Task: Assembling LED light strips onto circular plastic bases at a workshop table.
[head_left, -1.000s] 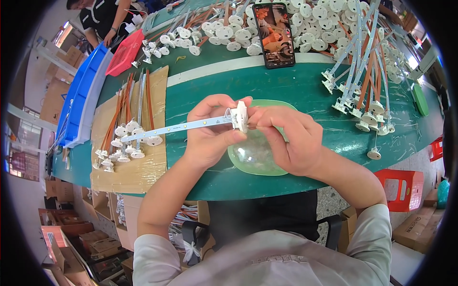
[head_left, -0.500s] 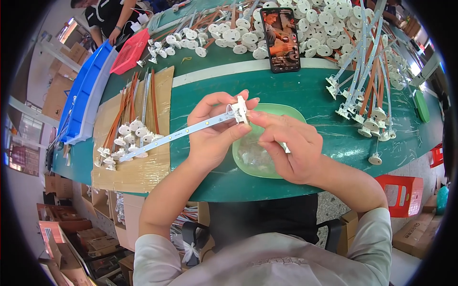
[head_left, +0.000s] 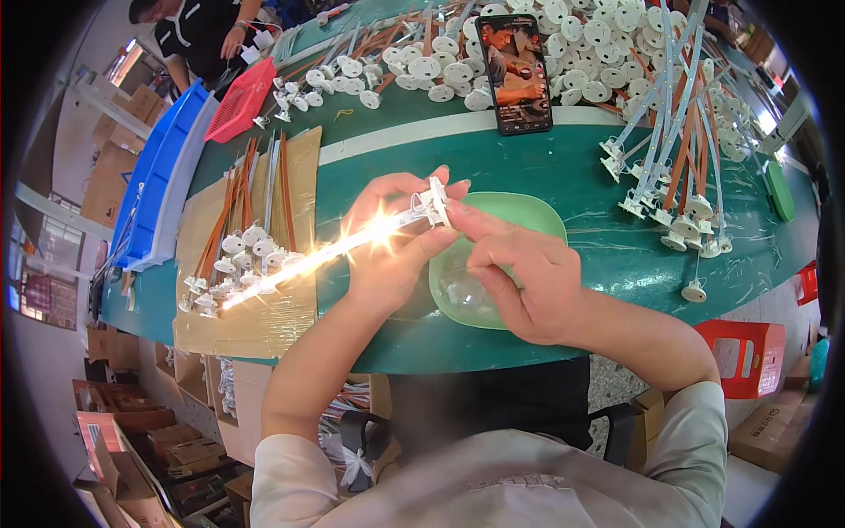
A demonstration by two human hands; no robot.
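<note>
My left hand (head_left: 385, 251) is closed around the upper end of a narrow LED light strip (head_left: 290, 269), which glows brightly and slants down to the left. At that end sits a white round base (head_left: 437, 204) with thin wires, pinched between my left thumb and fingers. My right hand (head_left: 532, 280) reaches in from the right, its index fingertip against the face of the base. Its other fingers curl in by the thumb, and whatever they may hold is hidden. Below it rests a light green tray (head_left: 550, 211) with a clear plastic bag (head_left: 462, 290) in it.
Brown cardboard (head_left: 264, 339) carries several unlit strips with white bases. A phone (head_left: 515, 75) stands upright before a big pile of white bases (head_left: 607, 48). More strips (head_left: 669, 176) lie at the right. Blue bin (head_left: 167, 176) and red basket (head_left: 239, 101) stand left, near another person (head_left: 198, 40).
The LED strip was unlit and now shines brightly. My right index finger has moved slightly left along the base; a small white piece seen beneath my right hand is out of sight.
</note>
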